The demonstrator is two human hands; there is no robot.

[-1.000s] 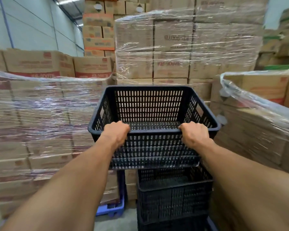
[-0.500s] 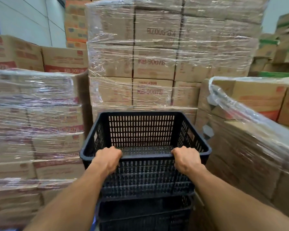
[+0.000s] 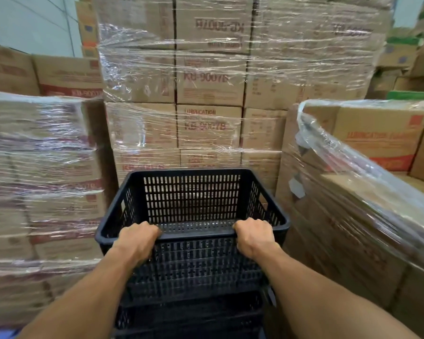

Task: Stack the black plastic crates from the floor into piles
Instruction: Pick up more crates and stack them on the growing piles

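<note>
A black slotted plastic crate [image 3: 192, 199] is in front of me, empty and upright. My left hand [image 3: 136, 239] grips its near rim on the left and my right hand [image 3: 253, 237] grips the same rim on the right, fingers curled over the edge. The crate sits low on a pile of black crates [image 3: 194, 314], whose top shows just under it at the bottom of the view. I cannot tell whether it rests fully seated on the one below.
Shrink-wrapped pallets of brown cardboard boxes close in on three sides: a tall pallet stack [image 3: 206, 89] straight behind the crate, a lower stack [image 3: 39, 179] on the left and another stack [image 3: 365, 192] on the right. The crates fill the narrow gap between them.
Both hands have lowered the crate from chest height down onto the pile of crates, and the gap under it has closed. The view has tilted so the pile sits lower in frame.
</note>
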